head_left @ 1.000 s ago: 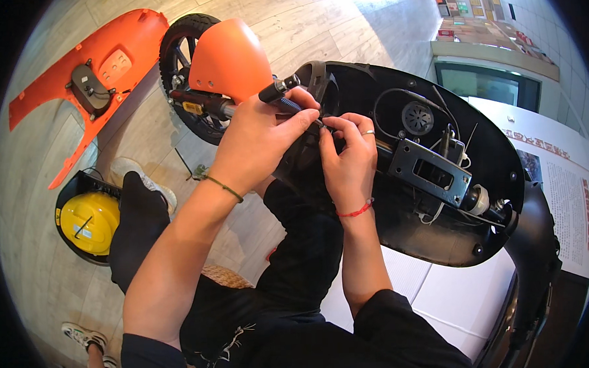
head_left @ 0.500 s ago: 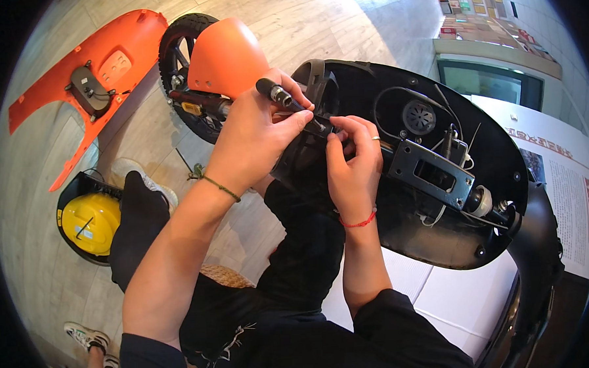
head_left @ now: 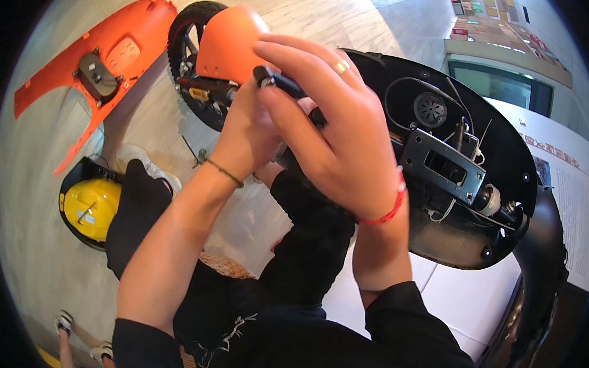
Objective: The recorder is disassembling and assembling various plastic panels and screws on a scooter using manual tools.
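Observation:
A black cylindrical tool [head_left: 278, 77] with a metal tip is between my hands, in front of an orange mudguard [head_left: 226, 39] above a black-tyred wheel [head_left: 181, 37]. My left hand [head_left: 243, 133] is closed on the tool, its fingers partly hidden behind my right. My right hand [head_left: 331, 126] reaches over it, thumb and fingers curved round the tool's upper end. Beside them lies a large black body shell [head_left: 458, 242] with wiring, a round speaker-like grille [head_left: 429, 109] and a metal bracket [head_left: 441, 164]. What the tool's lower part touches is hidden.
An orange panel [head_left: 130, 23] with a dark fitting lies at upper left. A yellow domed object [head_left: 92, 206] sits in a black housing at left. Another person's feet [head_left: 65, 322] show at lower left. A white printed board [head_left: 569, 224] stands at right, and white sheets [head_left: 463, 295] lie below the shell.
My right hand has risen from the tool's lower part to its upper end, now covering much of my left hand. The view has shifted slightly, and the other person's feet moved.

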Demonstrator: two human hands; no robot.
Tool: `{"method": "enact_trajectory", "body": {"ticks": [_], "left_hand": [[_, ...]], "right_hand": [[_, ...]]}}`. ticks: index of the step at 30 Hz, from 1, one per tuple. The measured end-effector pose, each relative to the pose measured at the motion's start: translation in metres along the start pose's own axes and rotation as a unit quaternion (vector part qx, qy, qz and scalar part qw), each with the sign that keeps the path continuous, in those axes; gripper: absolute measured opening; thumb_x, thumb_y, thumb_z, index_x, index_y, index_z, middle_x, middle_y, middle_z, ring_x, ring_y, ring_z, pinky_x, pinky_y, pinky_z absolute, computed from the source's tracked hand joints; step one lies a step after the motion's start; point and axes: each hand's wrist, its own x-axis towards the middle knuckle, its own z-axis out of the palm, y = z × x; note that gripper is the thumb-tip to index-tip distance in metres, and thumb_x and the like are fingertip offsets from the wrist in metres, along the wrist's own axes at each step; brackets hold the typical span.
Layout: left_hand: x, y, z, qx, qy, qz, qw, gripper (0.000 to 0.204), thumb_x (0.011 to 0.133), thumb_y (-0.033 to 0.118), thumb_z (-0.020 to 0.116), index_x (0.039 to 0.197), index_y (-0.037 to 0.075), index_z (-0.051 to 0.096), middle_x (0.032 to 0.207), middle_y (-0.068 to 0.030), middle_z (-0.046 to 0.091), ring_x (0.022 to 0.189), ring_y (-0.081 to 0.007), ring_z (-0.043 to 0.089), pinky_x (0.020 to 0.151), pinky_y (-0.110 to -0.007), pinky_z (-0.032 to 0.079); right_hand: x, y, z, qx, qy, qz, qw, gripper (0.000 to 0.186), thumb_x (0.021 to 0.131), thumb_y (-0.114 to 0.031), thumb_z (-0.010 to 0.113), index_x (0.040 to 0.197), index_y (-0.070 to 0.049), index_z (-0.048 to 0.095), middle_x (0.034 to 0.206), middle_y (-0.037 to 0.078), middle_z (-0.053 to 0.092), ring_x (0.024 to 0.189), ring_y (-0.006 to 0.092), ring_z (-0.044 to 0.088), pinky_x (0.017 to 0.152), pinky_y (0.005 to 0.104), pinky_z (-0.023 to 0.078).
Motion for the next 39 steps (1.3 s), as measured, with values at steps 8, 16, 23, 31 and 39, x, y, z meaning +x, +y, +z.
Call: {"method": "enact_trajectory", "body": {"ticks": [8, 16, 23, 31, 39], "left_hand": [[0.011, -0.004, 0.004, 0.007, -0.007, 0.019, 1.0, 0.027, 0.081, 0.01, 0.062, 0.103, -0.003, 0.057, 0.1, -0.0128, 0.063, 0.093, -0.0222, 0.06, 0.08, -0.033, 0.047], [0.017, -0.011, -0.002, -0.009, -0.066, -0.109, 0.992, 0.03, 0.082, 0.017, 0.065, 0.103, -0.004, 0.061, 0.09, -0.0163, 0.065, 0.086, -0.0258, 0.063, 0.078, -0.035, 0.048], [0.006, -0.017, 0.012, -0.038, 0.0, -0.066, 0.997, 0.028, 0.08, 0.014, 0.065, 0.1, -0.004, 0.056, 0.089, -0.0187, 0.064, 0.088, -0.0317, 0.062, 0.078, -0.039, 0.048], [-0.073, -0.004, 0.037, 0.047, 0.084, -0.104, 0.99, 0.011, 0.082, 0.004, 0.059, 0.089, 0.001, 0.052, 0.08, -0.0109, 0.058, 0.069, -0.0203, 0.059, 0.064, -0.032, 0.047], [-0.105, -0.025, 0.085, -0.021, 0.02, -0.199, 0.98, 0.028, 0.086, 0.006, 0.056, 0.112, 0.0, 0.048, 0.093, -0.0161, 0.062, 0.077, -0.0267, 0.065, 0.069, -0.033, 0.05]], "right_hand": [[0.044, 0.002, -0.025, -0.104, -0.268, 0.01, 0.958, 0.024, 0.084, -0.006, 0.058, 0.107, 0.001, 0.062, 0.103, 0.014, 0.064, 0.086, 0.0218, 0.062, 0.079, 0.0288, 0.048], [0.064, 0.002, -0.031, -0.051, -0.39, 0.099, 0.914, 0.024, 0.086, -0.003, 0.057, 0.11, 0.001, 0.062, 0.105, 0.009, 0.064, 0.091, 0.0139, 0.06, 0.084, 0.0277, 0.049], [0.056, 0.0, -0.036, -0.045, -0.315, 0.035, 0.947, 0.021, 0.08, -0.013, 0.064, 0.096, 0.0, 0.066, 0.093, 0.013, 0.066, 0.078, 0.0246, 0.065, 0.075, 0.0307, 0.05], [0.052, -0.01, -0.054, -0.105, -0.298, 0.016, 0.949, 0.02, 0.08, -0.01, 0.064, 0.097, 0.002, 0.065, 0.099, 0.014, 0.064, 0.083, 0.0283, 0.064, 0.076, 0.0329, 0.05], [0.062, -0.017, -0.036, -0.144, -0.377, -0.071, 0.912, 0.018, 0.079, -0.01, 0.063, 0.093, 0.001, 0.065, 0.09, 0.016, 0.064, 0.08, 0.0331, 0.062, 0.074, 0.036, 0.05]]}}
